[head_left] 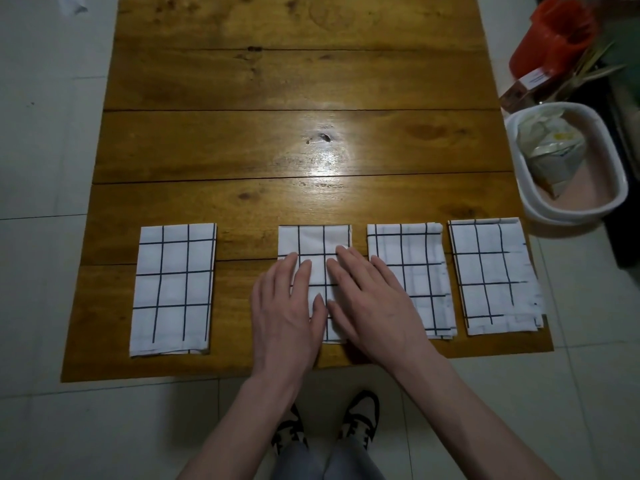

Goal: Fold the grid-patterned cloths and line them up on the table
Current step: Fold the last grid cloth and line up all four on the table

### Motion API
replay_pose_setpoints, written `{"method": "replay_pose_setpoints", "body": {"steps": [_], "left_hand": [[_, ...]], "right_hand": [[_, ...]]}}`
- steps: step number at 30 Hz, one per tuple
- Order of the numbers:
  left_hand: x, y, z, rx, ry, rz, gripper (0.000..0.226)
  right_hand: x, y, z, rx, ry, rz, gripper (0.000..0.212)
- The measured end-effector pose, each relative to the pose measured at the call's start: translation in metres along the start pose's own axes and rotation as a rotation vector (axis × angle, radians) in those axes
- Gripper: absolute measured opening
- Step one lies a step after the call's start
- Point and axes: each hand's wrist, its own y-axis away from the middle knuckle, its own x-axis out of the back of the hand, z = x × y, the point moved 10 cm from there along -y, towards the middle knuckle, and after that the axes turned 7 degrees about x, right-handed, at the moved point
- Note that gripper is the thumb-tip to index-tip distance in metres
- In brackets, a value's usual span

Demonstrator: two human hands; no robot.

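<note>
A wooden table [298, 81] fills most of the view, and four folded grid cloths are laid in a row along its near edge. The far-left cloth [173, 289] is set well apart from the others; the far-right cloth [493, 275] reaches the table's right edge, with the third cloth [412, 278] just beside it. The second cloth [313, 242] is covered in its lower part by both hands. The left hand [285, 313] is laid flat with straight fingers on the cloth's left side, and the right hand [372, 303] is pressed flat on its right side, spilling onto the third cloth; nothing is gripped by either. A white basket [616, 181] is seen on the floor off the right edge. The cloth is judged light, thin and soft, likely to slide on the glossy wood; it is best pinched at its corners or pushed flat-handed.
</note>
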Motion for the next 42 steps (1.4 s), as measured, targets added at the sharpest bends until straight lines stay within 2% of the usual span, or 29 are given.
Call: {"method": "replay_pose_setpoints", "body": {"steps": [22,38,42], "left_hand": [[0.008,-0.005,0.001,-0.012,-0.066,-0.015,0.053],[0.006,-0.007,-0.005,0.008,-0.072,-0.045,0.054],[0.009,-0.006,-0.006,0.015,-0.007,-0.042,0.055]], "right_hand": [[0.012,-0.003,0.003,0.050,-0.004,0.065,0.060],[0.007,-0.005,0.000,0.042,-0.035,0.035,0.060],[0.007,-0.006,0.001,0.029,-0.036,0.021,0.063]]}}
